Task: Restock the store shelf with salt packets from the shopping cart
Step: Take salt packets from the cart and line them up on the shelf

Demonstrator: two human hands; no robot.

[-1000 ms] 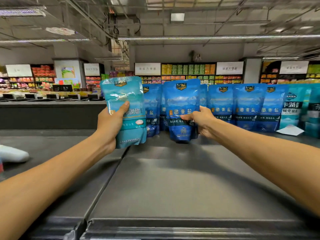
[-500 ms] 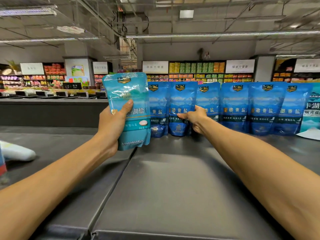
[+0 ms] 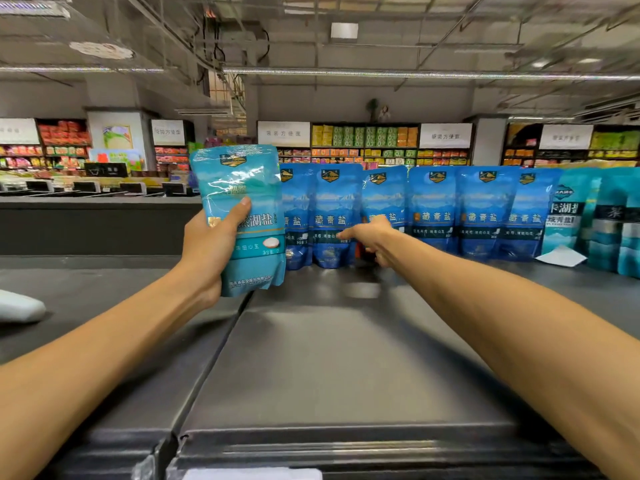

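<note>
Restocking looks partly done, as far as we can judge: a row of dark blue salt packets [image 3: 433,213] already stands upright along the back of the grey shelf [image 3: 346,358], each one close beside its neighbour, and some teal packets [image 3: 588,216] stand at the right end of the same row. We hold one more teal salt packet [image 3: 242,216] in our left hand [image 3: 207,247], with the thumb across its front and the fingers behind it, so the hand is clamped on it; the packet is in the air, above the shelf and just left of the row. Our right hand [image 3: 372,239] reaches to the row and touches a dark blue packet near its left end; its fingers seem curled, but the blur does not let us tell if they pinch anything. We think the held packet must yet be placed, probably at the left end. The shopping cart is not visible, so we cannot say how many packets remain.
</note>
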